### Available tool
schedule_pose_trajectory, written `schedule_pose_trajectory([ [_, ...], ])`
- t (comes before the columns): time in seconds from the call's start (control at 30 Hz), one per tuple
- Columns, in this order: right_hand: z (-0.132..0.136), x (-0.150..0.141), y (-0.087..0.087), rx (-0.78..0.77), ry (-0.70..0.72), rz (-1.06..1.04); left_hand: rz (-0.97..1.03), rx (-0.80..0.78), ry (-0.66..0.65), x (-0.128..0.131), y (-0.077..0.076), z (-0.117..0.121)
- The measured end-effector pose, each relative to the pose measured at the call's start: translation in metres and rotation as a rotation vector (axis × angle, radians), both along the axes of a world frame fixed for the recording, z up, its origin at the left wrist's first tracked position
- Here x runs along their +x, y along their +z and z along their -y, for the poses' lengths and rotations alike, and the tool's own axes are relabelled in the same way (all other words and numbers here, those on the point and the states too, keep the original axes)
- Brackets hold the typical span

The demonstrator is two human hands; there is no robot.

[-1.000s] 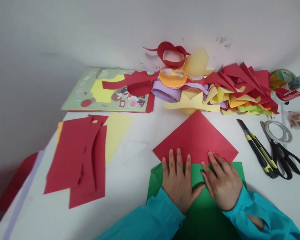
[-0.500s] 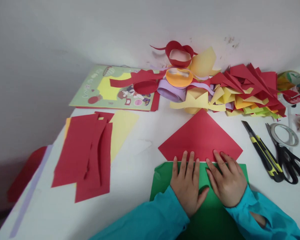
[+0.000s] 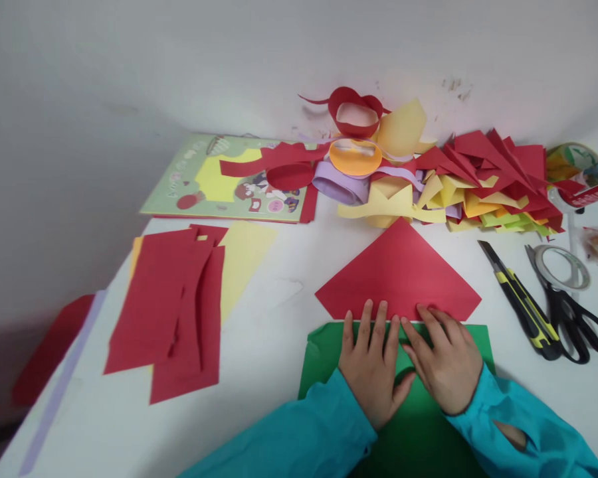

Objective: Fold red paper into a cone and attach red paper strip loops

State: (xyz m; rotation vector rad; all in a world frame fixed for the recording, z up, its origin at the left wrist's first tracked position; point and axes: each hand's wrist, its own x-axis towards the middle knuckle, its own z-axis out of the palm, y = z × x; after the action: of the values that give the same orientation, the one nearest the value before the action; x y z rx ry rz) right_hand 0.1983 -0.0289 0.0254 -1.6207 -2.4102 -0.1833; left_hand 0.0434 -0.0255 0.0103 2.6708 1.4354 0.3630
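Observation:
A sheet of red paper, folded with a peak at the far side, lies flat on the table. My left hand rests palm down with fingers stretched out, its fingertips on the paper's near edge. Close beside it, my right hand also lies flat, fingertips on the same edge. Beneath both hands is a green sheet, its far left corner crumpled. The forearms, in blue sleeves, cover much of the green sheet.
Red paper pieces lie at left over a pale yellow sheet. Paper rings and crowns and a paper pile stand along the wall. At right are a utility knife, black scissors and a tape roll.
My right hand has slid left along the paper's near edge, closer to my left hand. My left hand keeps its place. The view has shifted slightly.

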Motion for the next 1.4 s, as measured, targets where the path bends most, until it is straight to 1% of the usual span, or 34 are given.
schedule_pose_trajectory([
  [0.13, 0.0, 0.0, 0.003, 0.037, 0.004, -0.045, 0.01, -0.001, 0.048, 0.002, -0.002, 0.002],
  [0.27, 0.001, 0.0, 0.005, 0.049, -0.023, -0.069, -0.001, 0.01, 0.102, 0.003, -0.004, 0.005],
  [0.63, 0.003, 0.013, 0.011, 0.063, -0.132, -0.033, -0.071, 0.04, 0.211, -0.006, 0.002, -0.001],
  [0.8, 0.004, 0.019, 0.01, 0.065, -0.149, 0.007, -0.202, 0.09, 0.21, -0.014, 0.005, -0.003],
  [0.9, 0.005, 0.025, 0.007, 0.089, -0.188, 0.04, -0.247, 0.132, 0.229, -0.018, 0.006, -0.004],
  [1.0, 0.007, 0.031, 0.004, 0.11, -0.224, 0.058, -0.223, 0.146, 0.236, -0.018, 0.007, -0.004],
  [1.17, 0.009, 0.037, 0.003, 0.126, -0.245, 0.06, -0.114, 0.107, 0.247, -0.019, 0.007, -0.003],
  [1.4, 0.007, 0.037, 0.004, 0.129, -0.266, 0.077, -0.197, 0.154, 0.228, -0.022, 0.007, -0.006],
])
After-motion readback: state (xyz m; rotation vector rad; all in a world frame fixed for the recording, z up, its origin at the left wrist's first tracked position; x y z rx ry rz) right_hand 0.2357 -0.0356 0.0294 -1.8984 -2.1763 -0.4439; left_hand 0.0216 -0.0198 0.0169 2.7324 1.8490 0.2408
